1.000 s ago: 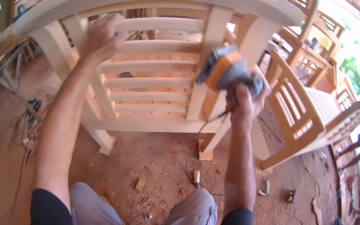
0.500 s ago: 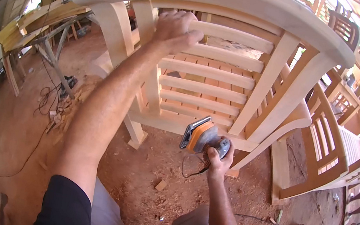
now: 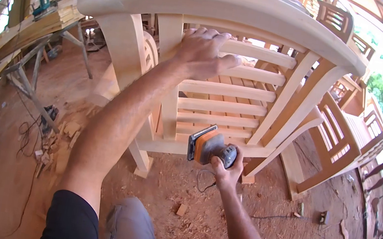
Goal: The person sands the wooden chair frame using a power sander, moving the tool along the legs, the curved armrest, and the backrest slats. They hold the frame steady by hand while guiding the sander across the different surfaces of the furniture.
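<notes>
Gripping an orange sander [image 3: 208, 146], the right hand [image 3: 224, 169] has its fingers clamped on the body, low against the pale wooden chair [image 3: 229, 10]. The left hand [image 3: 203, 51] curls its fingers over an upper slat [image 3: 262, 54].

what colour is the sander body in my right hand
Orange, with a grey rear housing and a dark base pad, on the sander, seen in the head view.

I could read no text, label, brand or number anywhere. The orange sander [image 3: 210, 146] in my right hand [image 3: 224, 169] showed no legible marking, and the bare wooden chair [image 3: 229, 10] under my left hand [image 3: 203, 54] carried no lettering or sign.
</notes>
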Motion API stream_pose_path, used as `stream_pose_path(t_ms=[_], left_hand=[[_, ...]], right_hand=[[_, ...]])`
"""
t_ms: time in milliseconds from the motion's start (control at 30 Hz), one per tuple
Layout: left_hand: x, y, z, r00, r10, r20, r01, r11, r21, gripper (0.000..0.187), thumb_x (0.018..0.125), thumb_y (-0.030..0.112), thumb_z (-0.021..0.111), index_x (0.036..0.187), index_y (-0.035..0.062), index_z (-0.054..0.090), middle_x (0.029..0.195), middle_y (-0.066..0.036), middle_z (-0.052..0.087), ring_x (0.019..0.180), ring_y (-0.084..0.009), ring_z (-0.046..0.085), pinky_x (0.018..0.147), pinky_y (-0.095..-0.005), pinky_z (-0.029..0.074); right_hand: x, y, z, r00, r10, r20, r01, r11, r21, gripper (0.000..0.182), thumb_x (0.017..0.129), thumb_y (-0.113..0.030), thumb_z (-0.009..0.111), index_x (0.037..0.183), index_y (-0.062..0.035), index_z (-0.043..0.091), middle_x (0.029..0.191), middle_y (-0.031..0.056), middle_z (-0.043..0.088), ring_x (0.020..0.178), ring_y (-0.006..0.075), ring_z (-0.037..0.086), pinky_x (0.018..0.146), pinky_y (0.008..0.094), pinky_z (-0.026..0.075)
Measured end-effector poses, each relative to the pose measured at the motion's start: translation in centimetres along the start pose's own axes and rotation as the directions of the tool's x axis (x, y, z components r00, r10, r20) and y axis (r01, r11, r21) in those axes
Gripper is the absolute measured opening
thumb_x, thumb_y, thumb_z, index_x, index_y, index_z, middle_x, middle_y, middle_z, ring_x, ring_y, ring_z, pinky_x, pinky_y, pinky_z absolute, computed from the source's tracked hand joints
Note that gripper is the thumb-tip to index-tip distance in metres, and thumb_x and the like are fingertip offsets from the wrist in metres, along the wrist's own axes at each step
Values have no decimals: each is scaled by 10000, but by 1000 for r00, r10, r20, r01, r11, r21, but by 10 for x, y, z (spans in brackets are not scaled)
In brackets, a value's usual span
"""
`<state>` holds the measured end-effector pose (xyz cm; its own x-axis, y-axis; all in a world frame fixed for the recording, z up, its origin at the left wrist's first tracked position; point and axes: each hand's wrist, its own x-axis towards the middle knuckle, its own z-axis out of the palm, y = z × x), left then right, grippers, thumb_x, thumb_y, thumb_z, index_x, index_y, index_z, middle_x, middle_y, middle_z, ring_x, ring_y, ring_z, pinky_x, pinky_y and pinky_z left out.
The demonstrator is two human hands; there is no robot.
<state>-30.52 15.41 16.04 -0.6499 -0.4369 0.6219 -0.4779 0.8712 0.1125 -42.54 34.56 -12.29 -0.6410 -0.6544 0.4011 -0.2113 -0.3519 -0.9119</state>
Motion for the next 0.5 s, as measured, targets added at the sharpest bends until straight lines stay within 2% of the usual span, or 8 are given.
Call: stream_pose_path(t_ms=[267,333,400,433,500], left_hand=[[0,-7,-7,995,75,71,-63,984,-164,987,934,762,497,1522,-30,517,1571,-276,497,1499,-387,431,1255,-507,250],[1,-9,-9,993,102,68,-86,975,-203,997,936,773,482,1531,-26,509,1579,-276,488,1504,-385,426,1249,-515,268],[-4,-11,-9,990,139,-37,-144,950,-277,930,936,718,534,1486,-31,553,1525,-259,549,1446,-398,488,1202,-515,339],[-9,-10,-9,984,156,-82,-174,935,-309,896,936,691,559,1464,-33,575,1499,-250,580,1417,-405,519,1179,-514,375],[-45,-12,-15,907,262,-328,-388,824,-413,767,928,569,606,1380,-51,620,1387,-241,644,1305,-394,596,1102,-494,447]], right_hand=[[-12,-2,60,991,57,-123,-64,996,-54,605,748,-221,858,1251,-10,596,1019,73,670,915,164,631,855,340,543],[-19,2,72,985,71,-154,-76,997,-22,623,747,-205,863,1266,0,585,1056,83,658,937,164,632,860,337,544],[-27,7,80,980,57,-193,-62,998,-19,637,746,-199,867,1277,5,578,1076,88,649,952,166,631,867,336,543],[-31,14,82,977,98,-190,-97,995,15,656,754,-180,866,1302,6,557,1107,97,634,974,173,629,877,340,543],[-40,21,83,968,123,-217,-114,992,56,660,762,-170,866,1314,0,547,1114,96,630,979,173,625,885,340,541]])
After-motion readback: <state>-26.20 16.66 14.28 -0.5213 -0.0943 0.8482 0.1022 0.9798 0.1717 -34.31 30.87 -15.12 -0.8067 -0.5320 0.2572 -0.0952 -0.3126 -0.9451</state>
